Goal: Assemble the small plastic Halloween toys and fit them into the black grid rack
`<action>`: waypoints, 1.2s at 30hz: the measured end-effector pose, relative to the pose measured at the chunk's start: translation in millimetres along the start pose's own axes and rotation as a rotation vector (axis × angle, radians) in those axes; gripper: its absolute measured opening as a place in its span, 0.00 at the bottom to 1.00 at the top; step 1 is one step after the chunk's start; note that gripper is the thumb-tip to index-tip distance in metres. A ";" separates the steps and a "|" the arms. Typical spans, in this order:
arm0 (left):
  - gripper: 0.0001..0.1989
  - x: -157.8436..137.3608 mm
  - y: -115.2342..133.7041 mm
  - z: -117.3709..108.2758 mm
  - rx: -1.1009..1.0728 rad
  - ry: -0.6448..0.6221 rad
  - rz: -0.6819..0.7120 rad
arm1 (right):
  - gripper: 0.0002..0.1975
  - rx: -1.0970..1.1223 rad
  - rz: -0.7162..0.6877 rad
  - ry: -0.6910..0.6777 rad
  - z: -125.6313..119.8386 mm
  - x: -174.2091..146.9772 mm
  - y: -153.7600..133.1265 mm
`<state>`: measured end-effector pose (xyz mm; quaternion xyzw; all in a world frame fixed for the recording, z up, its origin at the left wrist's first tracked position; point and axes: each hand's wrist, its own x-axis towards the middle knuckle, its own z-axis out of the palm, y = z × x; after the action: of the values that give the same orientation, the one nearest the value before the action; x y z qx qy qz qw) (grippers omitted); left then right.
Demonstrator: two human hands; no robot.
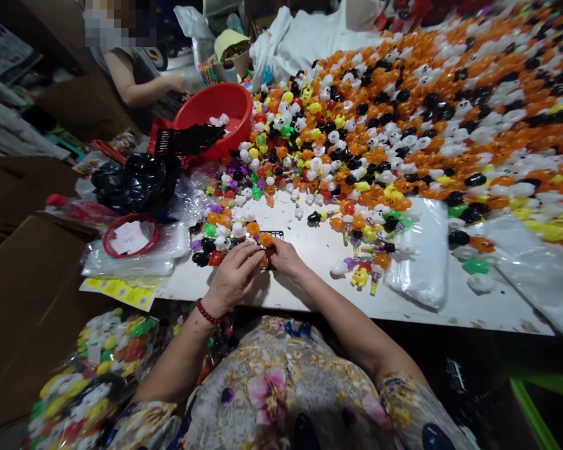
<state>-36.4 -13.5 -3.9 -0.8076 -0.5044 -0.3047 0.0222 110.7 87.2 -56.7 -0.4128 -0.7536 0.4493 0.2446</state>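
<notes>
At the near edge of the white table, my left hand (237, 270) bends its fingers over a small orange plastic toy (266, 239), one of a row of round-headed pieces. My right hand (286, 257) is closed beside it, its fingertips close to the left ones; what they grip is hidden. Behind the fingers shows part of a small black plastic rack (276, 234). Just left of the hands lies a cluster of small toys (223, 234) in white, orange, green, black and red.
A huge heap of plastic toys (426, 119) covers the back and right. Clear plastic bags (420, 256) lie at right. A red tub (241, 112), small red basket (154, 240), black bag (136, 181) and cardboard box (23, 312) stand left. Another person's arm (136, 90) is behind.
</notes>
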 end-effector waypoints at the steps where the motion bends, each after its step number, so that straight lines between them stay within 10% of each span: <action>1: 0.24 0.6 -0.1 0.0 0.006 0.005 -0.004 | 0.07 0.008 0.002 -0.001 -0.6 1.2 -0.2; 36: 0.19 24.7 -7.2 5.5 0.204 -0.177 -0.036 | 0.08 -0.353 -0.090 -0.166 2.2 -4.3 -2.8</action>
<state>-32.2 11.8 2.4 -0.8156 -0.5473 -0.1799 0.0542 110.3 81.8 -55.3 -0.3767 -0.8559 0.3313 0.1253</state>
